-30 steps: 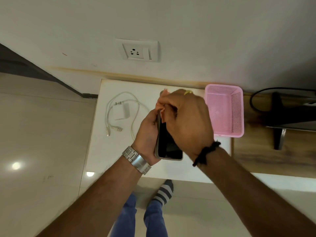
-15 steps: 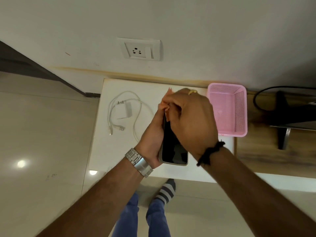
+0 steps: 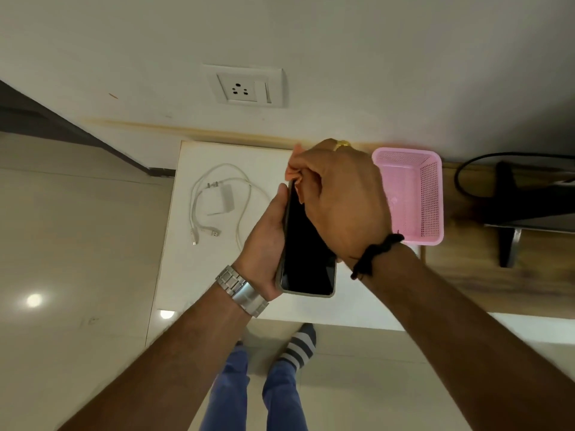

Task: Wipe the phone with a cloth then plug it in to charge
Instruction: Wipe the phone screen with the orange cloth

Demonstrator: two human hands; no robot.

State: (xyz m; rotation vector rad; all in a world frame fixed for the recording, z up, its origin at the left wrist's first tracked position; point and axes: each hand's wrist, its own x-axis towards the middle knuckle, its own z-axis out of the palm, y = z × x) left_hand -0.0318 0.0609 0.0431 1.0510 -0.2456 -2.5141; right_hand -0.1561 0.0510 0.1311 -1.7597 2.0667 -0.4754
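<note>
My left hand [image 3: 264, 241] clamps the stiff, slippery phone [image 3: 306, 253] by its edges while my right hand [image 3: 339, 197] pinches the soft cloth [image 3: 294, 172] against its far end.

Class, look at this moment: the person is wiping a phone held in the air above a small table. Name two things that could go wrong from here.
1. The left hand grips the phone only by its edges, above the white table; the right hand pressing the cloth could push it loose.
2. The charger lies unplugged and its cable loops under the hands, so it may snag.
</note>
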